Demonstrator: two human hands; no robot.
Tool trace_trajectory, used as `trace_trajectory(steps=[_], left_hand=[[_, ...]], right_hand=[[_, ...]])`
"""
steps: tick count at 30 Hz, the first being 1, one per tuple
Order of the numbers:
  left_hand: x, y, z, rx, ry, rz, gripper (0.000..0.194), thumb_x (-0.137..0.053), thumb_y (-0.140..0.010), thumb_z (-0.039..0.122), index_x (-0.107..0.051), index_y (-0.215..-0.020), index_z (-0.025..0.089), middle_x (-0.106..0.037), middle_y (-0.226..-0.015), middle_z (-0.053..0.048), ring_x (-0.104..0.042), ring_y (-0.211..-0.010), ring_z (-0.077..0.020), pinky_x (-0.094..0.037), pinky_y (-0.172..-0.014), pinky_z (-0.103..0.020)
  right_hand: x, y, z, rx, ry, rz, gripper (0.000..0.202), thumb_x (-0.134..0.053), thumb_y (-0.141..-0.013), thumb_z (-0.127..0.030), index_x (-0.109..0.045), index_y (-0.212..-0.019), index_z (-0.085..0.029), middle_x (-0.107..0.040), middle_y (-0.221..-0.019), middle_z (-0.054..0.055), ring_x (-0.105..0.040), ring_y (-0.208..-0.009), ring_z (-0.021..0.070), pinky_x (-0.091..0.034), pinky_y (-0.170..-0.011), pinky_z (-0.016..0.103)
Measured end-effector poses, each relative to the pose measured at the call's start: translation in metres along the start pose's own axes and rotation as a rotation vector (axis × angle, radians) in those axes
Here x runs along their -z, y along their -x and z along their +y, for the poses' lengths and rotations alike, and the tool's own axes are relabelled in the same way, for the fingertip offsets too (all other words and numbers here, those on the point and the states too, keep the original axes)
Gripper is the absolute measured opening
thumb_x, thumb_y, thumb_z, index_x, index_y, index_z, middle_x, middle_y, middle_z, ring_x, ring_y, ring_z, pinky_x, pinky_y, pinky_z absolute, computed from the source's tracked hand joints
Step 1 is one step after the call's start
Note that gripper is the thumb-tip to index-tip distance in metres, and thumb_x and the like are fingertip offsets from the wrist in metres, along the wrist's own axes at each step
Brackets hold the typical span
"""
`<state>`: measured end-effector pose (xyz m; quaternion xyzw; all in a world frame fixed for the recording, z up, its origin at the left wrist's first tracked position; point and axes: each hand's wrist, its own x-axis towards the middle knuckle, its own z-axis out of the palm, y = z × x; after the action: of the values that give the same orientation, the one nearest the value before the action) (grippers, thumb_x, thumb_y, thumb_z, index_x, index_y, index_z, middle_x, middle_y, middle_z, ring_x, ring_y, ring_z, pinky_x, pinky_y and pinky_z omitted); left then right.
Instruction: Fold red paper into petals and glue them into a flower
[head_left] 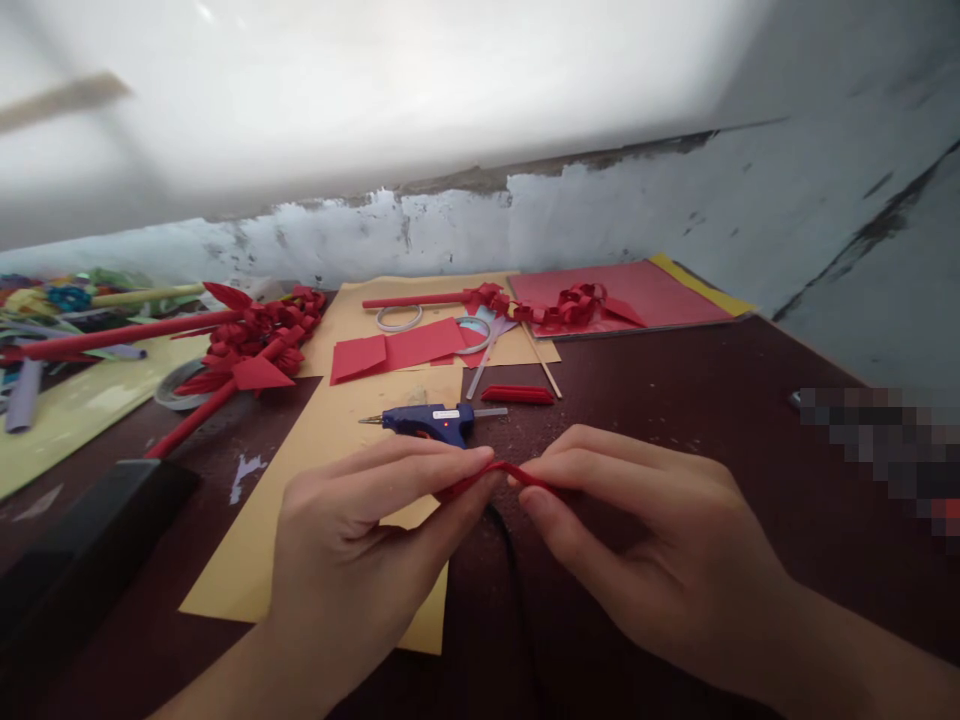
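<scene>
A narrow red paper strip (504, 467) is stretched between my two hands, above the dark table. My left hand (360, 530) pinches one end between thumb and fingers. The other end is pinched in my right hand (645, 530); part of the strip is hidden behind the fingers. Just beyond my left fingertips lies a blue hot glue gun (427, 422) with a small red light lit, its nozzle pointing left and a clear glue stick in its back. Behind my fingers rest folded red paper strips (517, 395).
Red paper flowers on stems (255, 350) lie at the left, near a black box-like object (97, 545). Red paper pieces (405, 350), tape rolls (400, 318) and a wooden stick (541, 360) are farther back. Tan paper (300, 530) covers the middle-left. A plaster wall (600, 220) bounds the table.
</scene>
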<state>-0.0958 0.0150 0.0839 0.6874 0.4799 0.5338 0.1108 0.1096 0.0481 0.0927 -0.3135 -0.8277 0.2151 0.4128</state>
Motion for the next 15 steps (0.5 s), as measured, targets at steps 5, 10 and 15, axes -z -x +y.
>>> trace_trajectory(steps=[5,10,15], left_hand=[[-0.0008,-0.0017,-0.0003,-0.008,0.03,-0.05,0.026,-0.086,-0.083,0.008,-0.086,-0.096,0.03,-0.085,-0.092,0.006,-0.079,-0.075,-0.0125,-0.066,-0.069,-0.019],[-0.0005,-0.0031,0.0047,-0.058,-0.011,-0.117,0.022,-0.082,-0.086,0.008,-0.084,-0.099,0.026,-0.085,-0.093,0.005,-0.08,-0.079,-0.0126,-0.066,-0.071,-0.018],[-0.0002,-0.0035,0.0092,-0.101,-0.083,-0.093,0.021,-0.082,-0.084,0.006,-0.083,-0.097,0.022,-0.083,-0.087,0.003,-0.079,-0.075,-0.0102,-0.064,-0.071,-0.014]], right_hand=[[0.0,0.0023,0.0025,0.06,0.145,0.075,0.012,-0.07,-0.095,-0.011,-0.08,-0.099,-0.018,-0.075,-0.089,0.001,-0.068,-0.075,0.0094,-0.054,-0.071,0.021],[-0.0013,0.0025,-0.0006,0.098,0.189,0.142,0.014,-0.072,-0.092,-0.008,-0.08,-0.099,-0.018,-0.075,-0.089,0.002,-0.068,-0.074,0.0105,-0.055,-0.07,0.021],[-0.0029,0.0024,-0.0028,0.087,0.183,0.13,0.013,-0.07,-0.091,-0.008,-0.078,-0.089,-0.018,-0.072,-0.082,0.002,-0.064,-0.067,0.0101,-0.052,-0.064,0.023]])
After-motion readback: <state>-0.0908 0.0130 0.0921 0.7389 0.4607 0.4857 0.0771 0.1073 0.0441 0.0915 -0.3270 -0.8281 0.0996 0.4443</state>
